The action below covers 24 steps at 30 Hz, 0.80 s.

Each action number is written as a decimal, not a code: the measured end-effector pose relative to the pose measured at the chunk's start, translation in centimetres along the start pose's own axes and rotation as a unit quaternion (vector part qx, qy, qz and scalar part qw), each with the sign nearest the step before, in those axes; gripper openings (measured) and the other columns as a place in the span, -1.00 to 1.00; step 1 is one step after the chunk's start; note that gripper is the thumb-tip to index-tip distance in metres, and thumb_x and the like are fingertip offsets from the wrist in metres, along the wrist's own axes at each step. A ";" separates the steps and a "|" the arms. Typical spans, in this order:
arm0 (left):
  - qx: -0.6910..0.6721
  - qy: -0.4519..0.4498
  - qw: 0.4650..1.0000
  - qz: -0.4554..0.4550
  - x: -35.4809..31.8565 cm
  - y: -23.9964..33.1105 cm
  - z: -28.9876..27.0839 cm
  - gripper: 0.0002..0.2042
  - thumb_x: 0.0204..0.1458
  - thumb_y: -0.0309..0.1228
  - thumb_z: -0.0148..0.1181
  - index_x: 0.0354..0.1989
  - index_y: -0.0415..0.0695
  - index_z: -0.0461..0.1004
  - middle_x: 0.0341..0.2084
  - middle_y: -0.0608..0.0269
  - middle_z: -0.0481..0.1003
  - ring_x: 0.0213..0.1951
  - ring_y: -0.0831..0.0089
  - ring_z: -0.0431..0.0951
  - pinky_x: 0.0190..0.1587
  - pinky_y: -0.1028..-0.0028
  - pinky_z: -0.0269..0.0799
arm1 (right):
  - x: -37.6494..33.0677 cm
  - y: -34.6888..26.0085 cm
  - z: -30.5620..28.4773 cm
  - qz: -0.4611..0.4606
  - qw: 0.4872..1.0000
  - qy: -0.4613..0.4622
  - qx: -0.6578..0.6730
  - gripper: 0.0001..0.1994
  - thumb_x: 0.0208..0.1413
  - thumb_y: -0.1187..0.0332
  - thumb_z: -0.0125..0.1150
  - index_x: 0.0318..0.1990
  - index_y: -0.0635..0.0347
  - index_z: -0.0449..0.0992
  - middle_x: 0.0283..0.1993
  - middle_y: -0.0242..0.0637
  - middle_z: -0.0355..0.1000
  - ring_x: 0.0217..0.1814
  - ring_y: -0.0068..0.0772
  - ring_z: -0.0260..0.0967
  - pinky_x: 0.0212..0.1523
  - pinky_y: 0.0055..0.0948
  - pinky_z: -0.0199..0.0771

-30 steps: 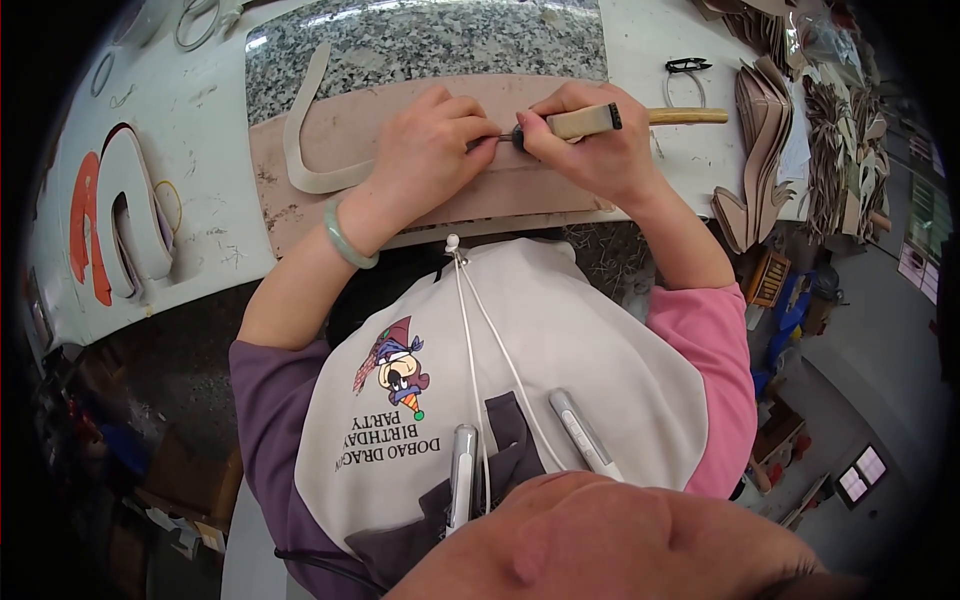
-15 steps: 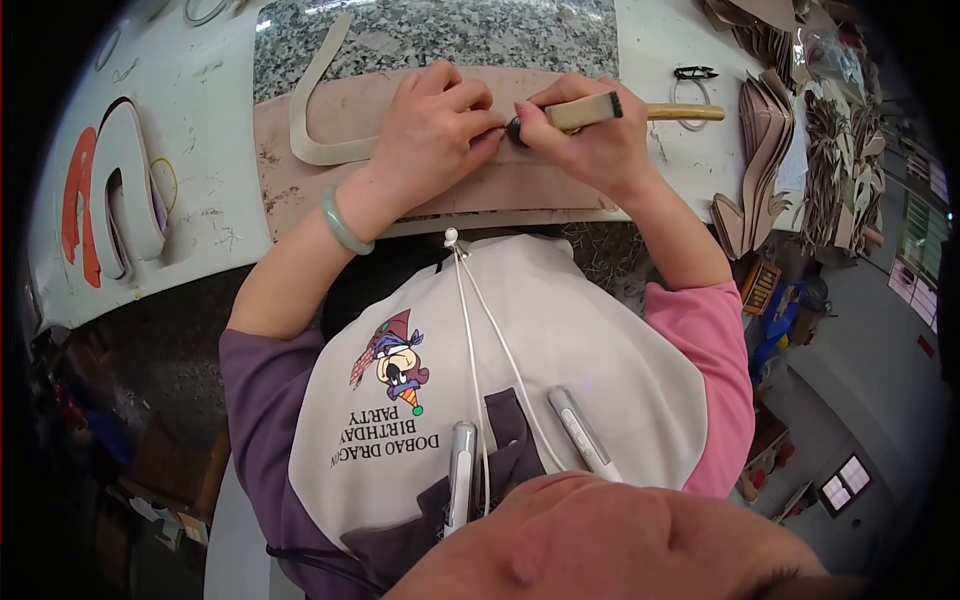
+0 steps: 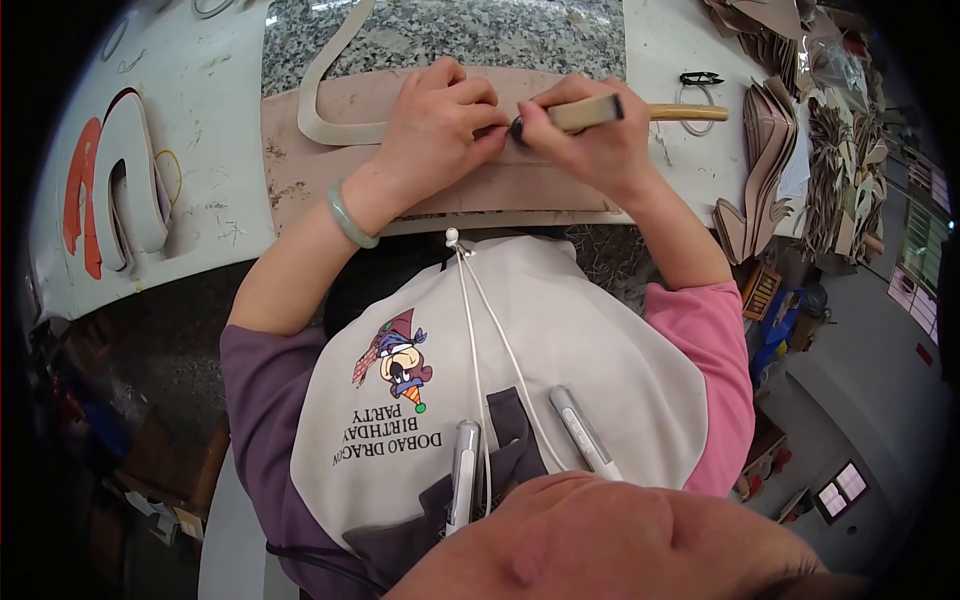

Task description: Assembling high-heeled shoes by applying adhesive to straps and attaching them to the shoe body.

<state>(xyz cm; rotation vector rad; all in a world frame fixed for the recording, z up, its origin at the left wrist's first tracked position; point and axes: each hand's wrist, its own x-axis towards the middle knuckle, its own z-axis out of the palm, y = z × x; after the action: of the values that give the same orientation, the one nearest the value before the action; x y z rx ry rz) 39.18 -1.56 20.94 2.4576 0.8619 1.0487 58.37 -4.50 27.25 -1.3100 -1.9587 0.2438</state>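
While both hands stay together, right hand (image 3: 590, 140) still grips brush (image 3: 620, 110); left hand (image 3: 440, 125) presses leather (image 3: 330, 170).

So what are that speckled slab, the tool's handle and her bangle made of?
The slab looks like polished granite: grey-black speckle, smooth face. The handle looks like bare wood or bamboo: pale yellow, matte. The bangle looks like jade or glass: pale green, glossy.
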 end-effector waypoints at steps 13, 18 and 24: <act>0.009 -0.010 1.000 -0.007 0.3 -0.1 -0.2 -0.99 -0.18 -0.40 0.25 -0.55 0.01 0.58 -0.43 0.62 0.46 -0.25 0.45 0.30 -0.09 0.45 0.17 | 0.9 -0.1 -0.4 -0.014 0.997 -0.054 -0.044 -0.93 -0.18 0.45 0.36 -0.54 0.16 0.57 -0.67 -0.53 0.43 -0.70 -0.62 0.15 -0.61 -0.65 0.22; -0.026 -0.008 0.999 -0.027 -0.3 -0.2 -0.3 -0.99 -0.18 -0.40 0.25 -0.54 0.02 0.58 -0.43 0.62 0.45 -0.23 0.44 0.30 -0.06 0.41 0.16 | 0.6 -0.5 0.2 0.086 0.992 -0.094 -0.005 -0.92 -0.14 0.44 0.36 -0.53 0.18 0.56 -0.67 -0.56 0.42 -0.69 -0.67 0.15 -0.64 -0.68 0.17; -0.008 -0.002 1.000 -0.003 0.0 -0.5 -0.5 -0.98 -0.18 -0.40 0.25 -0.53 0.02 0.59 -0.44 0.62 0.45 -0.22 0.43 0.29 -0.05 0.39 0.14 | 1.1 0.0 0.4 0.137 0.988 -0.014 0.065 -0.80 -0.19 0.31 0.36 -0.68 0.02 0.44 -0.82 -0.63 0.27 -0.80 -0.49 0.10 -0.73 -0.54 0.15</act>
<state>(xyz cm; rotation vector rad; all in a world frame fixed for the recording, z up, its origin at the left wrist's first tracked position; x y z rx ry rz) 38.66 -1.16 21.03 2.4413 0.8550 1.0440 57.88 -3.51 27.48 -1.4929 -1.7492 0.5180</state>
